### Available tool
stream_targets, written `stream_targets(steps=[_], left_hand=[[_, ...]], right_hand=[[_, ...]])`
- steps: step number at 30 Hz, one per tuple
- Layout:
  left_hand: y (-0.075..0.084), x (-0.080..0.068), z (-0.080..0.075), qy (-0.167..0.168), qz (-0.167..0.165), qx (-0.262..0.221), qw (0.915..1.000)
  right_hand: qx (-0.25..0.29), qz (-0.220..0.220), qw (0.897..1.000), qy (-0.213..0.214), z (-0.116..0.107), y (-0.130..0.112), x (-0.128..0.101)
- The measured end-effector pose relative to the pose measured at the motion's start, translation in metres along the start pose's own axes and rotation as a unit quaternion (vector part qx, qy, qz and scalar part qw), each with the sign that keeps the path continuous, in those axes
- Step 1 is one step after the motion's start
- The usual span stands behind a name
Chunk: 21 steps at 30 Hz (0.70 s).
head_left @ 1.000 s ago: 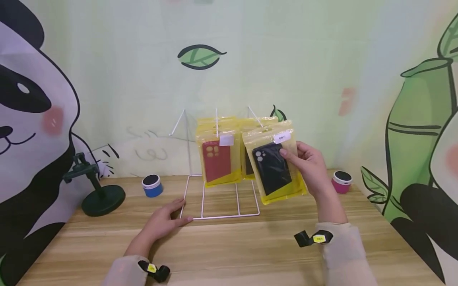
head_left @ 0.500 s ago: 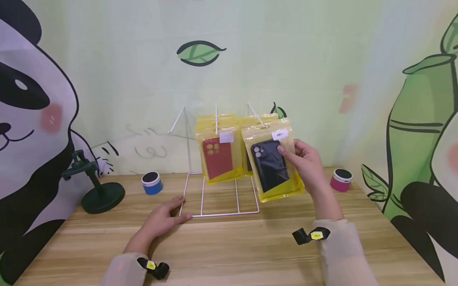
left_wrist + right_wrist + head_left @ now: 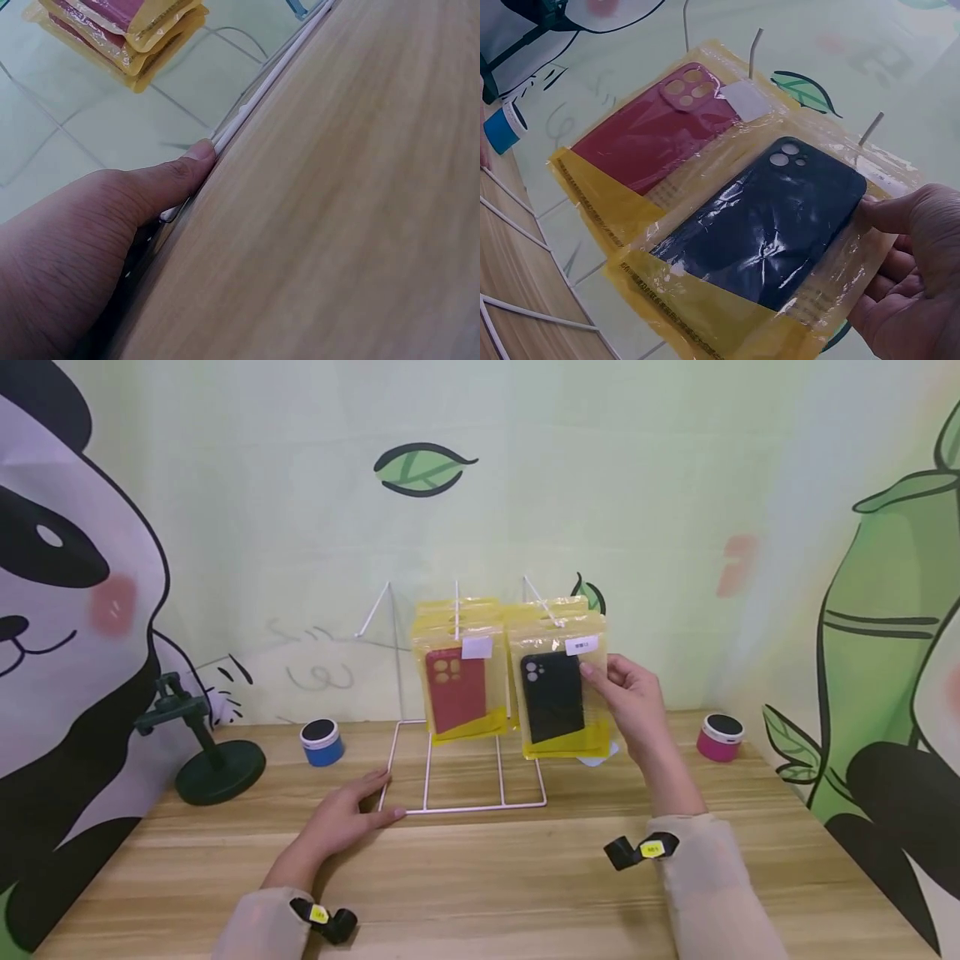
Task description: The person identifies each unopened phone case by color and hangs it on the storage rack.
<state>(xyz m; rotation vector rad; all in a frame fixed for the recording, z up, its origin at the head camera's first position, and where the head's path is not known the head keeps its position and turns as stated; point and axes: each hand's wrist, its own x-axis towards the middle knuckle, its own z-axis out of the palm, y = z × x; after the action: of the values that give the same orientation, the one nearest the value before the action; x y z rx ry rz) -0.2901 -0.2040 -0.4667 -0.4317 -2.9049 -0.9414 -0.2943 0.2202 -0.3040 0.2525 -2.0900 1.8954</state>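
Observation:
My right hand [image 3: 633, 697] pinches the right edge of a yellow bag with a black phone case [image 3: 553, 697] inside. This bag's top is at the right prong of a white wire rack [image 3: 472, 811], and the prong's tip shows in front of it. In the right wrist view the thumb lies on the front of the black case's bag [image 3: 761, 225]. Bags with a red phone case [image 3: 456, 692] in front hang on the middle prong. My left hand [image 3: 341, 818] rests at the rack base's front left corner, its thumb on the wire in the left wrist view.
The left prong [image 3: 372, 610] carries no bag. A blue speaker-like cylinder [image 3: 322, 742] and a dark green stand [image 3: 217, 768] are to the left. A pink cylinder [image 3: 720, 737] stands at the right. A printed cloth backdrop [image 3: 300, 527] rises behind the wooden table [image 3: 480, 885].
The black phone case's bag has swung left and back, from tilted to nearly upright, in line with the bags behind it. My right hand moved slightly left with it; the left hand stayed.

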Motion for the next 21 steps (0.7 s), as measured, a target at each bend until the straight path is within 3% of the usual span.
stream_targets(steps=[4, 12, 21], left_hand=[[0.0, 0.002, 0.0, 0.001, 0.001, 0.004, 1.0], [0.0, 0.003, 0.001, -0.004, 0.007, 0.001, 1.0], [0.005, 0.006, 0.0, -0.004, 0.012, 0.001, 0.9999]], right_hand=[[0.001, -0.009, 1.0, 0.002, 0.002, 0.003, 0.002], [0.012, 0.015, 0.999, -0.025, 0.004, 0.008, 0.002], [-0.031, 0.018, 0.999, -0.035, -0.008, 0.011, 0.002]])
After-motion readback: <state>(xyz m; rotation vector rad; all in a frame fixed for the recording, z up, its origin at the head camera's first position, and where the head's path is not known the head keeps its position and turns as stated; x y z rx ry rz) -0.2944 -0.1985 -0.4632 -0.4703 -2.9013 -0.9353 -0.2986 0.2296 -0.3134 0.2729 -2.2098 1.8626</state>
